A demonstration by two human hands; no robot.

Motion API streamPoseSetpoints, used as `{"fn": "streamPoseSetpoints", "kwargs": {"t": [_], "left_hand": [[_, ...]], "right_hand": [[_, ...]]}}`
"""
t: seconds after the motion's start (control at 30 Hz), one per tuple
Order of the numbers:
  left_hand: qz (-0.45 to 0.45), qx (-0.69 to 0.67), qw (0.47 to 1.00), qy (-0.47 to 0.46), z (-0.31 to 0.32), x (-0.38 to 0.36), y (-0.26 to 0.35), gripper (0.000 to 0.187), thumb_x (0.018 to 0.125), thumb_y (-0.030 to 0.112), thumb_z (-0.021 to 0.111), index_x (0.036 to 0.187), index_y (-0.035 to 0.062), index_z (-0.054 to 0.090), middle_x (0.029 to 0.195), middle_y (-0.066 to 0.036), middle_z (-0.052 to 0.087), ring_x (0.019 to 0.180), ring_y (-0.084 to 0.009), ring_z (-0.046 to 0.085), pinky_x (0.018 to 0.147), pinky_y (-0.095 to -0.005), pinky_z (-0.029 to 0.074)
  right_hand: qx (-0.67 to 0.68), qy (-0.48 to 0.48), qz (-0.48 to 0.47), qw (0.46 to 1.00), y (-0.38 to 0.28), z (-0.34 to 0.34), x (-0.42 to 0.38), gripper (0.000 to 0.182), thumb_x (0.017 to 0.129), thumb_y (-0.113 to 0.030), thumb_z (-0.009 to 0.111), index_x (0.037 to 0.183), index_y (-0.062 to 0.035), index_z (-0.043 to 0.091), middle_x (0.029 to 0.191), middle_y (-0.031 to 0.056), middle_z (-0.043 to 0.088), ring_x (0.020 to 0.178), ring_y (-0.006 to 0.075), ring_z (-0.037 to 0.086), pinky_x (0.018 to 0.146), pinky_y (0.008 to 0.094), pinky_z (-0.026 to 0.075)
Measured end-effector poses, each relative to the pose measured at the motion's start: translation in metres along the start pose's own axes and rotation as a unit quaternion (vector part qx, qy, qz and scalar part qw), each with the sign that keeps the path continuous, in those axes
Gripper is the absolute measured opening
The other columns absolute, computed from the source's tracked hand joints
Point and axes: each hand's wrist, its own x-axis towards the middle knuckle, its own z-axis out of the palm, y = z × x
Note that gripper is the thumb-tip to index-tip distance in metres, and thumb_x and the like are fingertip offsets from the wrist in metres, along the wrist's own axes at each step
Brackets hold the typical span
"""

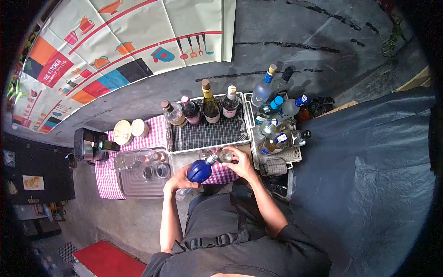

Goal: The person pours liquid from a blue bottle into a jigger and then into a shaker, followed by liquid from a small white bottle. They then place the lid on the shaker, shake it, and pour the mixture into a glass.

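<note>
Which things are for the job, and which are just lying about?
Probably for the job:
round blue bottle with silver neck, in the left hand
small, rounded, clear object, in the right hand

Probably just about:
white printed kitchen poster
flat rectangular red surface

The round blue bottle (pixel 199 171) hides part of the left hand (pixel 177 180), and the right hand (pixel 242 164) covers part of the small clear glass (pixel 225 156). Lettering on the row of bottles (pixel 211 109) is too small to read, and the clear tumblers (pixel 161 170) overlap, some half hidden. The top edge cuts off the kitchen poster (pixel 127 34), the bottom edge the red surface (pixel 108 261)
</note>
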Motion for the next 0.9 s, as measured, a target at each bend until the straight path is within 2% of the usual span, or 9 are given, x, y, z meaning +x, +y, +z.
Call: {"fn": "streamPoseSetpoints", "kwargs": {"t": [0.1,0.17,0.2,0.27,0.4,0.47,0.57,0.67,0.9], "left_hand": [[0.000,0.028,0.999,0.028,0.001,0.001,-0.015,0.094,0.057,0.015,0.089,0.143,0.0053,0.054,0.122,-0.011,0.070,0.111,-0.0211,0.066,0.100,-0.0363,0.052],[0.012,0.027,0.999,0.040,0.002,-0.001,-0.024,0.097,0.056,0.015,0.091,0.144,0.0058,0.051,0.123,-0.010,0.069,0.112,-0.0206,0.066,0.101,-0.0362,0.051],[0.012,0.026,0.999,0.040,0.003,-0.003,-0.024,0.097,0.056,0.015,0.091,0.144,0.0058,0.051,0.123,-0.010,0.069,0.112,-0.0206,0.066,0.101,-0.0362,0.051],[0.013,-0.037,0.998,0.048,0.006,-0.009,-0.024,0.099,0.057,0.017,0.093,0.145,0.0065,0.050,0.125,-0.009,0.068,0.112,-0.0194,0.066,0.102,-0.0363,0.051],[0.040,-0.093,0.994,0.047,0.009,-0.015,-0.028,0.099,0.059,0.018,0.094,0.146,0.0061,0.049,0.127,-0.009,0.067,0.113,-0.0184,0.065,0.102,-0.0364,0.051],[0.056,-0.127,0.989,0.043,0.011,-0.018,-0.026,0.099,0.061,0.017,0.094,0.147,0.0053,0.047,0.127,-0.008,0.066,0.113,-0.0174,0.065,0.101,-0.0357,0.051],[0.056,-0.096,0.992,0.054,0.010,-0.022,-0.028,0.100,0.061,0.018,0.095,0.147,0.0048,0.046,0.127,-0.007,0.066,0.112,-0.0169,0.065,0.101,-0.0352,0.051],[0.039,-0.099,0.993,0.049,0.009,-0.023,-0.031,0.100,0.061,0.020,0.096,0.147,0.0047,0.046,0.127,-0.007,0.066,0.112,-0.0165,0.064,0.101,-0.0346,0.051],[0.060,-0.110,0.990,0.061,0.009,-0.027,-0.031,0.102,0.061,0.019,0.096,0.147,0.0043,0.045,0.127,-0.008,0.065,0.112,-0.0160,0.064,0.100,-0.0351,0.051]], "right_hand": [[-0.024,0.000,0.022,0.999,-0.002,-0.005,0.002,0.060,0.076,-0.002,0.081,0.132,-0.0014,0.061,0.128,0.0115,0.066,0.114,0.0200,0.066,0.094,0.0354,0.055],[-0.176,0.028,-0.078,0.981,0.004,-0.006,0.004,0.063,0.077,-0.003,0.079,0.136,-0.0049,0.059,0.129,0.0142,0.064,0.116,0.0306,0.065,0.096,0.0386,0.054],[-0.177,0.027,-0.078,0.981,0.001,-0.007,0.004,0.063,0.077,-0.003,0.079,0.136,-0.0049,0.059,0.129,0.0142,0.064,0.116,0.0306,0.065,0.096,0.0386,0.054],[-0.280,-0.001,-0.046,0.959,-0.007,-0.008,0.006,0.066,0.076,-0.006,0.080,0.138,-0.0040,0.058,0.123,0.0163,0.061,0.114,0.0342,0.062,0.098,0.0394,0.051],[-0.359,-0.025,-0.050,0.932,-0.002,-0.003,0.007,0.067,0.076,-0.007,0.079,0.140,-0.0053,0.058,0.120,0.0153,0.059,0.111,0.0354,0.061,0.099,0.0422,0.050],[-0.404,-0.037,-0.038,0.913,0.002,0.001,0.010,0.069,0.075,-0.008,0.080,0.141,-0.0066,0.058,0.117,0.0140,0.057,0.112,0.0330,0.059,0.099,0.0421,0.048],[-0.430,-0.051,-0.034,0.901,-0.006,0.004,0.012,0.070,0.074,-0.009,0.080,0.141,-0.0078,0.058,0.113,0.0134,0.056,0.111,0.0317,0.057,0.100,0.0413,0.048],[-0.428,-0.049,-0.039,0.902,0.003,0.005,0.014,0.074,0.072,-0.010,0.081,0.143,-0.0147,0.058,0.110,0.0101,0.053,0.112,0.0309,0.056,0.098,0.0467,0.047],[-0.434,-0.037,-0.049,0.899,-0.009,0.005,0.015,0.071,0.072,-0.009,0.080,0.140,-0.0122,0.060,0.108,0.0104,0.054,0.111,0.0302,0.057,0.096,0.0432,0.049]]}}
